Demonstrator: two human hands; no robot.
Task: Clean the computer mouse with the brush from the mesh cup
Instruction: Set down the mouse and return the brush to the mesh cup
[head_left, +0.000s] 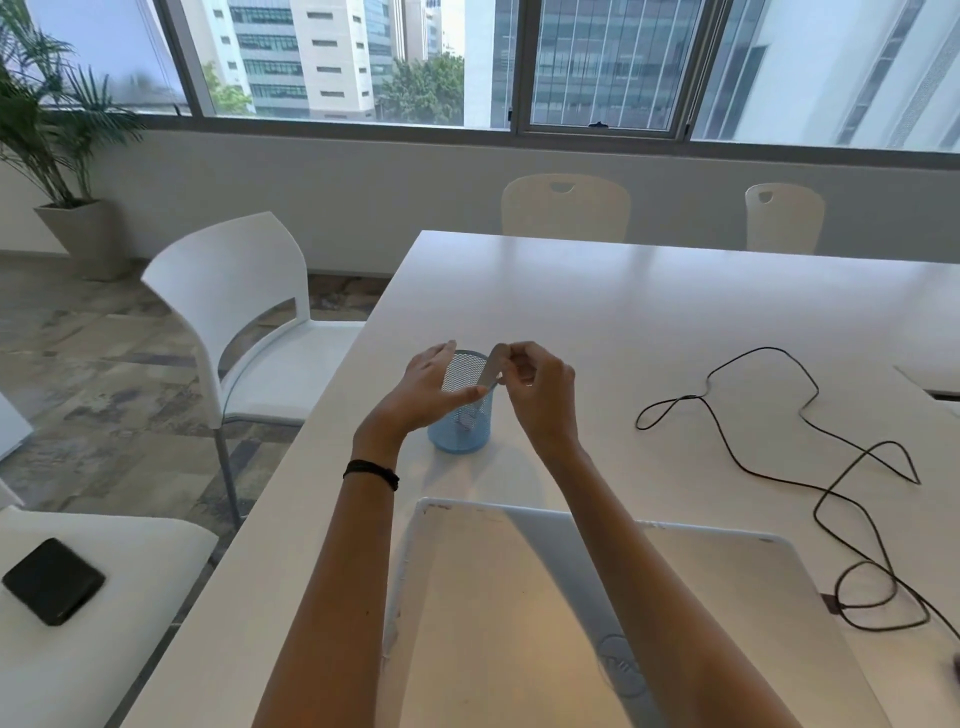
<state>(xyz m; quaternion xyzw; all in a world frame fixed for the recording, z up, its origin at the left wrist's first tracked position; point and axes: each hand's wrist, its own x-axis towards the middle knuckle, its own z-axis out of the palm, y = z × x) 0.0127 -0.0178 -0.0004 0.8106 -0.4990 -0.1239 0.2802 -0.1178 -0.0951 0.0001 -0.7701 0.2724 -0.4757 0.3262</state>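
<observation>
A light blue mesh cup (462, 431) stands on the white table (649, 312) just beyond a closed laptop. My left hand (431, 387) is around the cup's left side, thumb across the front near its rim. My right hand (537, 387) pinches the top of a flat grey brush handle (493, 366) that leans out of the cup at its right rim. The lower end of the brush shows dimly through the mesh. The computer mouse is mostly out of frame; only a dark blur sits at the far right edge (957, 670).
A closed white laptop (727, 597) lies directly in front of me. A black cable (826, 447) loops across the right of the table into the laptop's side. White chairs (234, 291) stand to the left, one carrying a black wallet (52, 581). Two more chairs stand behind the table.
</observation>
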